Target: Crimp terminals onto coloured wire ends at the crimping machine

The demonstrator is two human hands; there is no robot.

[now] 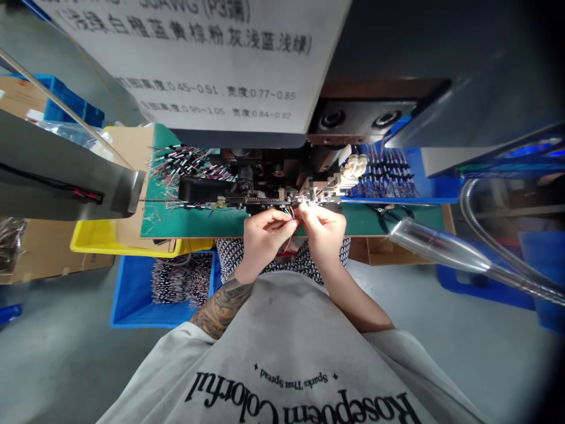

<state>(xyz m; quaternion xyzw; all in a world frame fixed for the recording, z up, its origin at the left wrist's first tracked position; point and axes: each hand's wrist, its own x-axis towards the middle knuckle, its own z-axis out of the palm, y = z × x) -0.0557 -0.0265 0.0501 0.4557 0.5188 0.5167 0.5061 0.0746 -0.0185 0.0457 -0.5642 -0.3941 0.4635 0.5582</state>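
Both hands are closed in a pinch on the same bundle of thin coloured wires (290,213), held at the front edge of the green bench (185,224), just below the working mouth of the crimping machine (282,176); the left hand (263,235) grips the wires from the left, the right hand (323,231) from the right, fingertips nearly touching. Risk one: the fingers sit very near the machine's tooling, and a cycle with the hands this close could nip a fingertip. Risk two: the fine wire ends could splay or cross in the pinch and enter the tooling out of order or crooked, giving a bad termination. Risk three: loose finished wires (185,162) piled on the bench to the left could snag the strip (265,201) fed across the machine. Not determinable: the wire tips, hidden behind the fingers; the exact point of the tooling, dark and small in the view; the lower run of the wires, lost between the wrists; the posted sheet (198,59) is cut off at the top, its print only partly legible.
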